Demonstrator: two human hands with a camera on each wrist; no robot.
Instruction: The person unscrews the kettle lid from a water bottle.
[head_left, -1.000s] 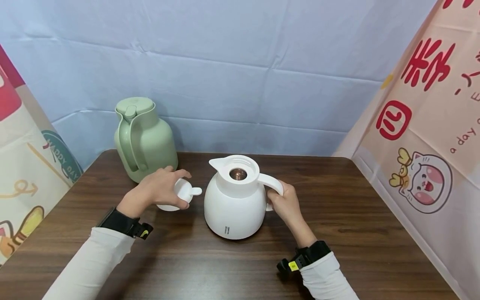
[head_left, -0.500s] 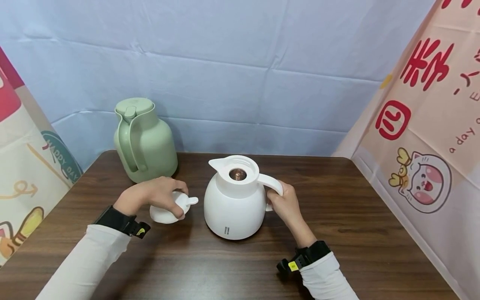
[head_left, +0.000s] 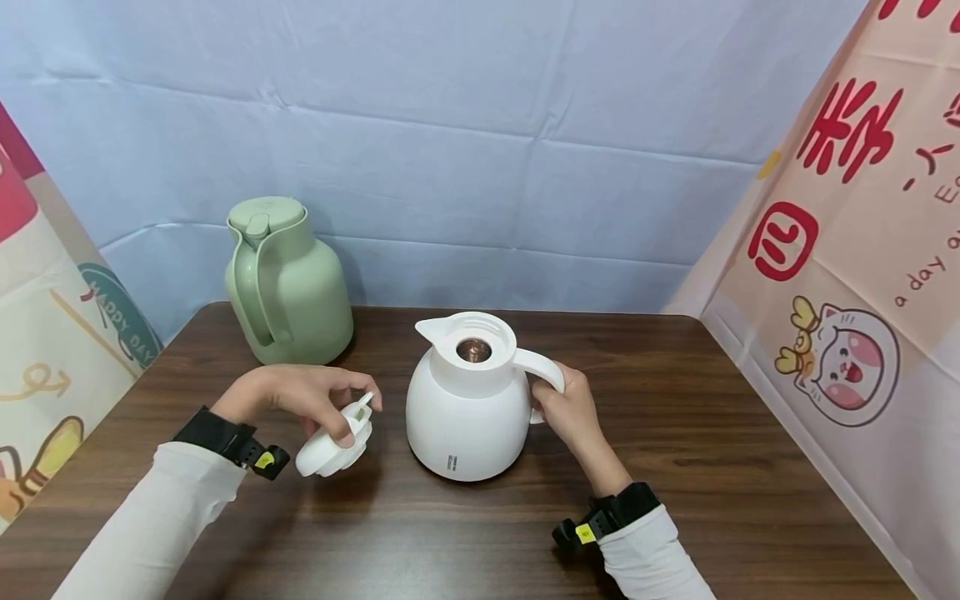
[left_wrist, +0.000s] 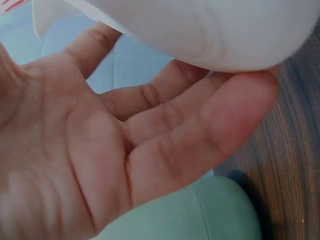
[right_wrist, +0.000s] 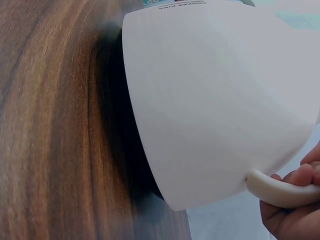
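Note:
A white thermos jug (head_left: 468,417) stands upright in the middle of the table, its round mouth uncovered and its spout towards the left. My right hand (head_left: 567,406) grips the jug's handle (right_wrist: 282,192), fingers wrapped round it in the right wrist view. Left of the jug, my left hand (head_left: 303,398) holds a white lid (head_left: 333,446) between thumb and fingers, tilted and above the tabletop. The left wrist view shows the fingers (left_wrist: 170,145) pressed to the lid's smooth white side. Behind this hand is a green thermos jug (head_left: 292,287) with its lid on.
The dark wooden table (head_left: 675,417) ends at a pale blue cloth backdrop (head_left: 450,167). Printed cloths hang at both sides, with a cat drawing (head_left: 847,358) on the right one.
My left hand has drawn the lid slightly left and nearer to me, tipping it from nearly flat to steeply tilted. The right hand and the white jug keep their place.

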